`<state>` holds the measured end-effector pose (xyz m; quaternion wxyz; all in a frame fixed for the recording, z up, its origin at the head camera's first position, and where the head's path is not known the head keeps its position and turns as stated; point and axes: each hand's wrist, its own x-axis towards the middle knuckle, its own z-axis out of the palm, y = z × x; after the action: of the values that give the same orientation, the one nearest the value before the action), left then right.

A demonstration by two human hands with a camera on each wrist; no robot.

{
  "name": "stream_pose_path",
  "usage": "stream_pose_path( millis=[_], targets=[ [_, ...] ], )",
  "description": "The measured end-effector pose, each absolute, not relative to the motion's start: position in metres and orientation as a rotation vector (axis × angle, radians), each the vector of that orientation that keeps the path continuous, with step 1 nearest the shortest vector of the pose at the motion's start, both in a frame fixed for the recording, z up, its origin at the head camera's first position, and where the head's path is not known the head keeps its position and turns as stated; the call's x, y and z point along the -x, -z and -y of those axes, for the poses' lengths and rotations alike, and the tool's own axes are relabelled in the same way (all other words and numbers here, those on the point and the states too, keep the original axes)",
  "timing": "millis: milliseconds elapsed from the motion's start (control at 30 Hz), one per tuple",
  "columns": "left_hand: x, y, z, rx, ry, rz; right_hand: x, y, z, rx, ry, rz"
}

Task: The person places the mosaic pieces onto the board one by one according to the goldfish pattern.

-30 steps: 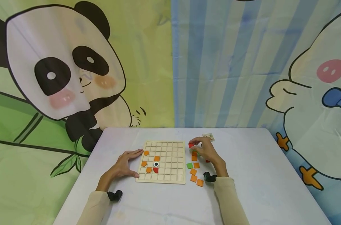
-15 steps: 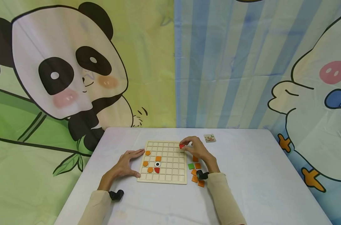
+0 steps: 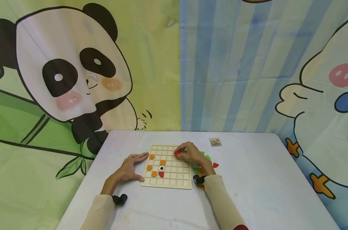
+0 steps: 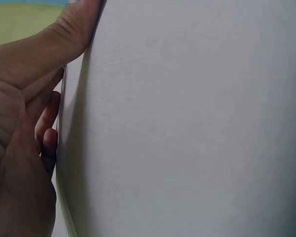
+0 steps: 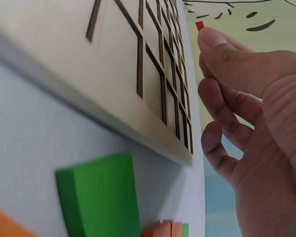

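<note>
A pale wooden grid board [image 3: 174, 175] lies on the white table. My left hand [image 3: 126, 169] touches its left edge, thumb at the near corner and straight fingers farther up; the left wrist view shows mostly that hand [image 4: 27, 113] and white surface. Over the board's far right part, my right hand [image 3: 194, 156] pinches a small red tile [image 3: 177, 154] between thumb and fingertips. Only a corner of the red tile [image 5: 200, 25] shows in the right wrist view. On the board sit three orange round tiles [image 3: 149, 167], an orange square [image 3: 162, 162], a black-and-white eye tile [image 3: 162, 168] and a red quarter-round tile [image 3: 161, 174].
Right of the board lie green tiles [image 3: 196, 170] and orange tiles, partly hidden by my right arm. A red tile [image 3: 215, 165] lies farther right. A small patterned card [image 3: 215, 142] rests near the table's far edge. Printed cloth [image 3: 151, 64] hangs behind the table.
My right hand has picked up the red tile from beside the board and carried it left over the grid. The left hand keeps its place at the board's edge.
</note>
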<state>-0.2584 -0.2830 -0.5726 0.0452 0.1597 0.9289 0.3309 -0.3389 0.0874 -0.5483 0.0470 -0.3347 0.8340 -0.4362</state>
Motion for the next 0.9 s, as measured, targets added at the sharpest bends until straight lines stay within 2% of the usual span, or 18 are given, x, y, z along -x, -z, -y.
stream_pose_path(
  millis=[900],
  targets=[
    [0.263, 0.574, 0.282, -0.505, -0.991, -2.84, 0.347, 0.547, -0.05, 1.179, 1.281, -2.427]
  ],
)
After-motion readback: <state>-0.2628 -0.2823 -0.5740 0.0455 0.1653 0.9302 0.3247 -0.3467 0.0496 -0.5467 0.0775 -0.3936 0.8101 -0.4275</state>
